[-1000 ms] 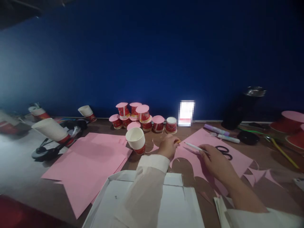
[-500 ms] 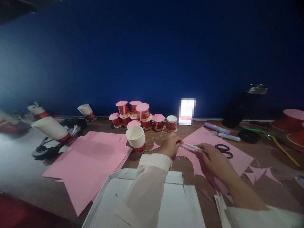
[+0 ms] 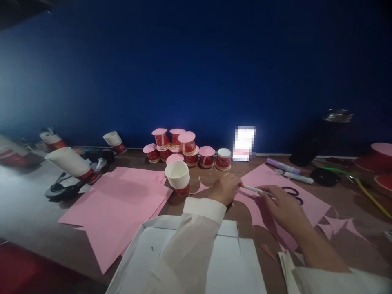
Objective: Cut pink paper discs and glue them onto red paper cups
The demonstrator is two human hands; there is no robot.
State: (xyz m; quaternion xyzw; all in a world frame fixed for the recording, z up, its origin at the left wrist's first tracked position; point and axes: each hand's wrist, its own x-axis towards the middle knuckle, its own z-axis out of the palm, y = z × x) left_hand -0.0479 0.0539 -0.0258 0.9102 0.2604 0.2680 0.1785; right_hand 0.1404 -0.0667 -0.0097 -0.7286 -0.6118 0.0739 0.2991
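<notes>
My left hand is closed in a pinch at the tip end of a white pen, over a cut pink paper sheet. My right hand is wrapped round the pen's other end. What the left fingers pinch, likely a small orange cap, is hidden. A white paper cup with a red base lies tilted just left of my left hand. Black scissors lie on the pink sheet beyond my right hand.
A heap of red cups with pink paper lids stands at the back. Pink sheets lie at the left, a white box lid near me. Markers, a dark flask and red hats are at the right.
My left hand has moved right to meet the pen's tip; the orange bit seen between its fingers is now hidden. The view has shifted slightly left.
</notes>
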